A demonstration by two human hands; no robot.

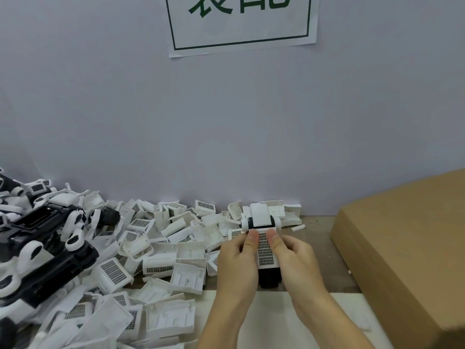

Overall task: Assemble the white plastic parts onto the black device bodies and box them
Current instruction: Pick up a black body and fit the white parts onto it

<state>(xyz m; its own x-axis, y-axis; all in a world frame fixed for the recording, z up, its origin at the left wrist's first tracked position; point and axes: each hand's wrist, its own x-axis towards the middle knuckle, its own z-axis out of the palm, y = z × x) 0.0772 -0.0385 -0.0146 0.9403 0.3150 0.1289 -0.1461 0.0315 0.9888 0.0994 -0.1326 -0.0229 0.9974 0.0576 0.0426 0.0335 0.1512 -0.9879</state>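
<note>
Both hands hold one device [264, 238] above the table, a black body with a white grilled cover on top. My left hand [239, 260] grips its left side, thumb pressing the cover's upper edge. My right hand [294, 258] grips the right side, its thumb pressing beside the grille. The black body's lower end [270, 278] shows between my wrists. A heap of loose white plastic covers [161, 250] lies to the left. Black device bodies with white rings [42, 238] are piled at the far left.
A brown cardboard box [407, 248] stands at the right, close to my right forearm. A grey wall with a green-framed paper sign [241, 23] rises behind the table. A white sheet [281, 321] covers the table's near edge under my arms.
</note>
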